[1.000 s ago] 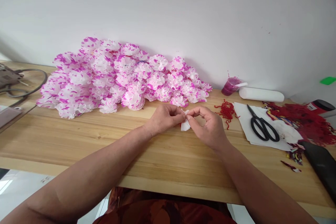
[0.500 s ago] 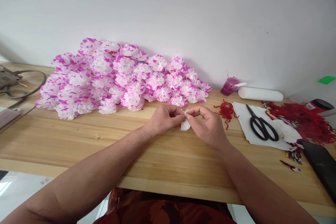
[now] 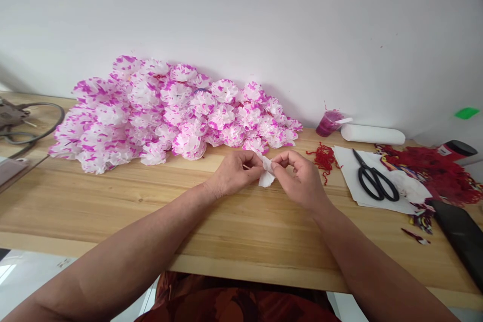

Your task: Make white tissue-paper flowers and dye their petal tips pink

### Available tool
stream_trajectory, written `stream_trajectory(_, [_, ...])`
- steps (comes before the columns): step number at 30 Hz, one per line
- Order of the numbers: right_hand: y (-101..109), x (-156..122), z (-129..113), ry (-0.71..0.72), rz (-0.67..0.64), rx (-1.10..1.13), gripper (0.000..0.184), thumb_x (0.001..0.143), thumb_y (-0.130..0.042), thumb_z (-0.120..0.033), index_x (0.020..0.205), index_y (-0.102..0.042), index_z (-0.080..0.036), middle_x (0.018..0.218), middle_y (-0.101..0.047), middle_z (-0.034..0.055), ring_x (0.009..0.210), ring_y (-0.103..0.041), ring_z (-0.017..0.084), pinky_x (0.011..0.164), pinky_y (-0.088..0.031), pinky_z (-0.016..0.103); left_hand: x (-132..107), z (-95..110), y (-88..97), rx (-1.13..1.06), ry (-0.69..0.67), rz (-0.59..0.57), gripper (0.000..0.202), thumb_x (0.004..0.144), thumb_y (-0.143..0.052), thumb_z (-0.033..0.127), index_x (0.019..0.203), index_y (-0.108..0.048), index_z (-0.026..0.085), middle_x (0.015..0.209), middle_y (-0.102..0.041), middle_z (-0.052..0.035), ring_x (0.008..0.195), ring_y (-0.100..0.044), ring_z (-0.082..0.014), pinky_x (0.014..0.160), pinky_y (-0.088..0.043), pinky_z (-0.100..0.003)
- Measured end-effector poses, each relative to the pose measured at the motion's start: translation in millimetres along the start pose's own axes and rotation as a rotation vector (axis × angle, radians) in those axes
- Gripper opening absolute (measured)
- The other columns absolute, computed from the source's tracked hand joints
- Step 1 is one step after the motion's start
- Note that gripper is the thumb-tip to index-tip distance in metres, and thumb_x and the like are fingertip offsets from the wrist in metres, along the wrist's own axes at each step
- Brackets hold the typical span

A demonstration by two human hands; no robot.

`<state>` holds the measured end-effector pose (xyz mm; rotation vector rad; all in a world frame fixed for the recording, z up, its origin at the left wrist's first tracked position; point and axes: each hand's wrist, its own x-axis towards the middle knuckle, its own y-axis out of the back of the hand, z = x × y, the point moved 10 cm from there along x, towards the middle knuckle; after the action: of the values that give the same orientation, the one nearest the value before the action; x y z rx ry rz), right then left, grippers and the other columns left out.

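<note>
The right hand's (image 3: 304, 178) grip is a narrow pinch of thumb and forefinger on a small, white, crinkled piece of thin, paper-like material (image 3: 266, 180), which sits between the two hands above the pale, wood-grained desk (image 3: 241, 236). The left hand's (image 3: 236, 173) fingertips lie at the piece's left side; whether they hold it too, I cannot tell. With something so flimsy, a light, steady pinch near the narrow top seems best, leaving the lower flap uncrushed; a hard tug could tear it. The loose tangle of red, crinkled yarn (image 3: 325, 160) lies just beyond the right hand, best kept clear of the knuckles
</note>
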<state>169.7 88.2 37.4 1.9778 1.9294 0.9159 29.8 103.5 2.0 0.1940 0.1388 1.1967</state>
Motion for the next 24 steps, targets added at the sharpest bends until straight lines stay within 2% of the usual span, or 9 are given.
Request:
stream_trajectory(3, [-0.2,-2.0,-12.3,0.134,0.019,-0.059,0.002,0.081,-0.064,-0.023,0.08,-0.065,-0.022,0.078,-0.071,0.001,0.074,-0.064,0.018,0.074,-0.047,0.032,-0.4,2.7,0.1,0.025,-0.031,0.011,0.015,0.079,-0.063,0.029,0.073,-0.063,0.015,0.069,-0.061,0.0011,0.059,-0.05,-0.0087,0.054,-0.038,-0.021])
stream_trajectory(5, [0.5,-2.9,-15.2,0.18,0.041,-0.105,0.003,0.081,-0.064,-0.022,0.078,-0.064,-0.023,0.076,-0.07,0.0009,0.075,-0.063,0.019,0.076,-0.047,0.033,-0.6,4.1,-0.4,0.034,-0.043,0.007,0.015,0.079,-0.063,0.029,0.075,-0.063,0.015,0.072,-0.063,0.0001,0.061,-0.052,-0.0095,0.055,-0.04,-0.021])
stream_trajectory(9, [1.0,-0.4,-6.8,0.099,0.037,-0.097,0.01,0.083,-0.062,-0.023,0.073,-0.061,-0.023,0.072,-0.069,0.0001,0.069,-0.061,0.018,0.068,-0.046,0.031,-0.5,4.4,2.9,0.03,-0.022,0.025,0.017,0.08,-0.064,0.032,0.078,-0.063,0.015,0.071,-0.064,-0.0004,0.061,-0.053,-0.0108,0.056,-0.041,-0.022])
stream_trajectory(12, [-2.1,0.6,-2.9,0.029,-0.005,-0.04,0.013,0.083,-0.061,-0.024,0.07,-0.06,-0.022,0.068,-0.067,-0.001,0.064,-0.059,0.016,0.063,-0.044,0.028,-0.8,5.5,4.3,0.049,-0.021,0.033,0.025,0.083,-0.064,0.04,0.078,-0.064,0.016,0.069,-0.065,-0.0011,0.061,-0.054,-0.0119,0.056,-0.041,-0.023])
stream_trajectory(15, [-5.9,-0.5,-6.7,0.038,-0.037,-0.005,0.013,0.082,-0.06,-0.024,0.069,-0.059,-0.022,0.067,-0.066,-0.0015,0.063,-0.058,0.015,0.061,-0.043,0.027,-0.9,6.2,5.0,0.097,-0.042,0.055,0.03,0.083,-0.065,0.045,0.08,-0.067,0.016,0.071,-0.067,-0.0019,0.063,-0.055,-0.0126,0.057,-0.041,-0.023])
stream_trajectory(20, [-5.7,-1.8,-10.8,0.078,-0.029,-0.028,0.013,0.081,-0.06,-0.022,0.069,-0.059,-0.022,0.069,-0.067,-0.0012,0.065,-0.059,0.015,0.063,-0.044,0.028,0.9,0.3,6.3,0.021,-0.023,0.081,0.024,0.084,-0.061,0.038,0.074,-0.061,0.017,0.065,-0.062,0.0001,0.059,-0.054,-0.0119,0.055,-0.041,-0.023])
stream_trajectory(24, [-4.6,0.0,-6.0,0.043,-0.023,0.006,0.013,0.082,-0.06,-0.024,0.069,-0.06,-0.022,0.067,-0.065,-0.0015,0.063,-0.057,0.014,0.062,-0.043,0.027,-0.1,3.5,5.4,0.031,-0.027,0.069,0.028,0.086,-0.059,0.041,0.074,-0.062,0.016,0.066,-0.062,-0.0003,0.06,-0.053,-0.0118,0.055,-0.04,-0.023])
